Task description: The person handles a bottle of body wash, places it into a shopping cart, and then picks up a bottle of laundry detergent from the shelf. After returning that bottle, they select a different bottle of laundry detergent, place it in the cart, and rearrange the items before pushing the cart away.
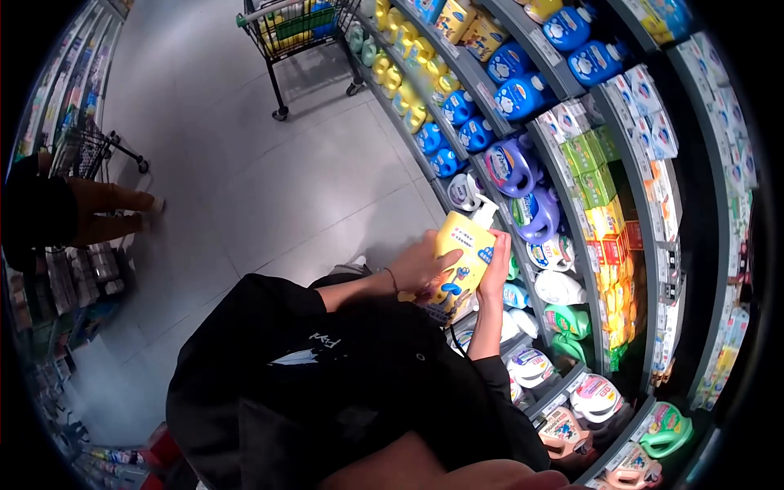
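A yellow pump bottle (467,255) with a white pump top is held up in front of the shelves, tilted a little to the right. My left hand (419,263) is at its left side, with fingers lying against the bottle's front. My right hand (496,265) wraps round the bottle's right edge, below the pump. Just behind the bottle, purple jugs (513,167) and white containers stand on the shelf.
Curved shelves (563,82) of blue, yellow and green bottles and boxed goods fill the right side. A shopping cart (298,33) stands at the top. At the left, a person (106,208) stands beside another cart (102,151). Grey tiled floor (212,139) lies between.
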